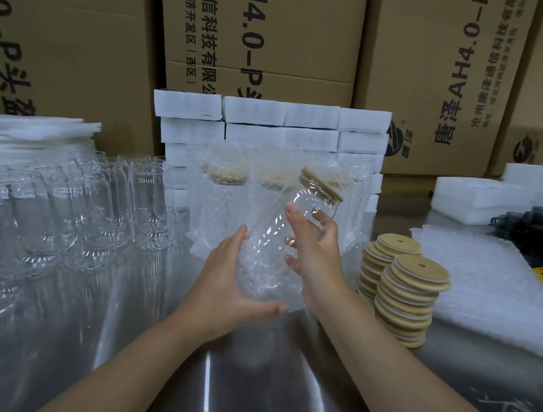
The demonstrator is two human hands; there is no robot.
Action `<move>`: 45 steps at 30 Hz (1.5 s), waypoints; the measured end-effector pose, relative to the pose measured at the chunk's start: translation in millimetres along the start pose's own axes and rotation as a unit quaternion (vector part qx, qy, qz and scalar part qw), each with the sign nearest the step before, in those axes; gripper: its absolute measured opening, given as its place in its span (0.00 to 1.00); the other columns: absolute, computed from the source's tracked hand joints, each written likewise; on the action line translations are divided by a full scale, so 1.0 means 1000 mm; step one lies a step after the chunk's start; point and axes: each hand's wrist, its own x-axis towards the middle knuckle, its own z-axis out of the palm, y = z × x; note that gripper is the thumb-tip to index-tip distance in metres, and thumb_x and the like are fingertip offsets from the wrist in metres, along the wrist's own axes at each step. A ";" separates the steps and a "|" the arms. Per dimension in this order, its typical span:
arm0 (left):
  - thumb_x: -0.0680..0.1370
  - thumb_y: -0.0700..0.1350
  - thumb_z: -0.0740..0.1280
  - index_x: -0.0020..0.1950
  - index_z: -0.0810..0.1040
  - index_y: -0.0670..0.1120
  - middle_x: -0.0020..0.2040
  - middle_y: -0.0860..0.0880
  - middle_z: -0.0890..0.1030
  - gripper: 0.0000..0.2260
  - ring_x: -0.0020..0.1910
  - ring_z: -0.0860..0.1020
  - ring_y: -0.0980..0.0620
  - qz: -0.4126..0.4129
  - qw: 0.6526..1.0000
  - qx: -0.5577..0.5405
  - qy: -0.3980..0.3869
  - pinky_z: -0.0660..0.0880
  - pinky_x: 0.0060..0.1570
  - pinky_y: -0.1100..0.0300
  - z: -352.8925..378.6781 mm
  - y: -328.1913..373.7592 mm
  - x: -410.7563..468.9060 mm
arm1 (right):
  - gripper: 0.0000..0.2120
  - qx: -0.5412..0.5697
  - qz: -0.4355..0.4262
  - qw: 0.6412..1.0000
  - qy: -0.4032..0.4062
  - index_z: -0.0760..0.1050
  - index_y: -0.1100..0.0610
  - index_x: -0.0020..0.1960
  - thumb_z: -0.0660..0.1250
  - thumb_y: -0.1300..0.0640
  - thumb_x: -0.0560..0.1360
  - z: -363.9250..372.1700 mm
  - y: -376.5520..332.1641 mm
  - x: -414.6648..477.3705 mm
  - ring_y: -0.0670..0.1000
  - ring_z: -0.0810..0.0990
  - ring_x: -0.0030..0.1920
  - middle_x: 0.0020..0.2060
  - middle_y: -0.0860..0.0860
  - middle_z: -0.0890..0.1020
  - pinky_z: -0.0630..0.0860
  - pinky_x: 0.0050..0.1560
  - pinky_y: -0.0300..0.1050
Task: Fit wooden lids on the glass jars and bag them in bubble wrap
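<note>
Not much elbow room here: the only open patch of table [239, 385] is the strip right in front, boxed in by rows of empty jars [97, 203] on the left, two stacks of spare lids [405, 292] just to the right, and already-bagged jars [228, 183] standing behind. The glass jar [279, 217] is up in the air over that gap, tilted with its wooden lid [322, 184] pointing up and to the right. Its bottom half sits inside a bubble wrap bag [264, 274]. The left hand [228, 290] cups the bag's closed end, thumb wrapped underneath. The right hand [317, 256] grips the jar's bare middle, fingers curled round the glass. The lids are flat pale discs, each with a small hole. The table is shiny steel and pretty reflective. White foam blocks [274, 119] are piled at the back in front of big cardboard boxes [268, 32], with a pile of bubble wrap [493, 290] off to the right.
</note>
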 end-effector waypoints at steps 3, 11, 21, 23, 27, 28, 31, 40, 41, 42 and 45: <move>0.65 0.46 0.80 0.80 0.45 0.50 0.76 0.50 0.60 0.55 0.75 0.58 0.54 0.007 0.999 0.038 0.038 0.55 0.69 0.64 0.006 -0.008 0.005 | 0.45 -0.021 0.017 1.000 -0.012 0.63 0.46 0.62 0.72 0.30 0.51 0.005 0.004 -0.002 0.44 0.78 0.52 0.54 0.43 0.77 0.76 0.61 0.52; 0.64 0.53 0.80 0.79 0.51 0.53 0.73 0.53 0.68 0.52 0.72 0.65 0.55 0.033 0.991 0.038 0.126 0.61 0.66 0.63 0.006 -0.011 0.007 | 0.46 -0.050 -0.025 0.998 -0.028 0.60 0.47 0.63 0.72 0.33 0.51 0.009 0.000 -0.006 0.43 0.79 0.54 0.53 0.44 0.78 0.76 0.60 0.52; 0.60 0.59 0.80 0.73 0.62 0.57 0.56 0.63 0.75 0.45 0.52 0.73 0.73 0.022 0.981 -0.061 0.181 0.65 0.46 0.81 0.000 -0.001 0.004 | 0.35 -0.087 -0.050 0.988 -0.115 0.64 0.45 0.64 0.63 0.31 0.61 0.010 0.000 -0.014 0.38 0.76 0.56 0.55 0.42 0.78 0.73 0.49 0.33; 0.59 0.62 0.79 0.70 0.63 0.59 0.54 0.64 0.76 0.43 0.52 0.73 0.75 0.021 0.974 -0.115 0.192 0.66 0.46 0.82 -0.001 0.000 0.004 | 0.28 -0.104 -0.058 0.983 -0.136 0.67 0.41 0.61 0.59 0.31 0.64 0.009 -0.001 -0.014 0.31 0.74 0.53 0.57 0.41 0.78 0.70 0.43 0.24; 0.59 0.63 0.76 0.65 0.62 0.64 0.55 0.59 0.79 0.38 0.53 0.77 0.69 0.016 0.958 -0.203 0.200 0.73 0.48 0.72 -0.003 0.000 0.005 | 0.22 -0.118 -0.064 0.976 -0.169 0.70 0.36 0.58 0.55 0.32 0.68 0.008 -0.004 -0.014 0.23 0.70 0.53 0.59 0.36 0.76 0.66 0.46 0.20; 0.59 0.64 0.74 0.64 0.62 0.64 0.55 0.58 0.79 0.37 0.54 0.78 0.66 0.017 0.953 -0.220 0.206 0.73 0.46 0.73 -0.003 0.000 0.005 | 0.22 -0.112 -0.066 0.975 -0.179 0.71 0.36 0.59 0.56 0.33 0.68 0.007 -0.005 -0.014 0.23 0.70 0.53 0.58 0.35 0.76 0.66 0.48 0.20; 0.60 0.64 0.71 0.62 0.63 0.64 0.54 0.56 0.80 0.34 0.51 0.80 0.63 0.026 0.940 -0.250 0.232 0.73 0.42 0.75 -0.003 0.001 0.006 | 0.22 -0.099 -0.070 0.972 -0.203 0.73 0.39 0.60 0.58 0.35 0.68 0.006 -0.006 -0.013 0.23 0.71 0.53 0.55 0.30 0.75 0.66 0.48 0.18; 0.62 0.69 0.66 0.65 0.61 0.63 0.61 0.59 0.75 0.34 0.58 0.74 0.71 0.004 0.924 -0.269 0.272 0.73 0.53 0.69 -0.007 0.003 0.006 | 0.36 -0.189 -0.075 0.937 -0.284 0.60 0.26 0.67 0.71 0.31 0.63 0.000 0.001 -0.012 0.23 0.60 0.60 0.64 0.21 0.61 0.61 0.56 0.22; 0.62 0.69 0.66 0.64 0.61 0.64 0.65 0.54 0.75 0.33 0.63 0.74 0.62 0.003 0.924 -0.273 0.267 0.74 0.59 0.60 -0.008 0.003 0.006 | 0.40 -0.198 -0.073 0.932 -0.295 0.56 0.25 0.68 0.73 0.32 0.62 0.001 0.003 -0.013 0.23 0.58 0.61 0.62 0.19 0.58 0.59 0.57 0.22; 0.62 0.69 0.67 0.64 0.62 0.64 0.66 0.49 0.75 0.32 0.65 0.75 0.54 0.003 0.925 -0.275 0.263 0.74 0.63 0.51 -0.008 0.002 0.006 | 0.43 -0.208 -0.071 0.928 -0.301 0.52 0.24 0.69 0.74 0.34 0.62 0.001 0.006 -0.013 0.24 0.56 0.61 0.61 0.16 0.56 0.58 0.57 0.24; 0.62 0.67 0.69 0.66 0.64 0.60 0.59 0.56 0.79 0.35 0.61 0.77 0.56 0.021 0.918 -0.285 0.274 0.76 0.61 0.52 -0.008 0.003 0.005 | 0.53 -0.243 -0.070 0.919 -0.303 0.43 0.23 0.69 0.78 0.35 0.58 0.002 0.011 -0.015 0.31 0.53 0.66 0.62 0.18 0.50 0.57 0.58 0.30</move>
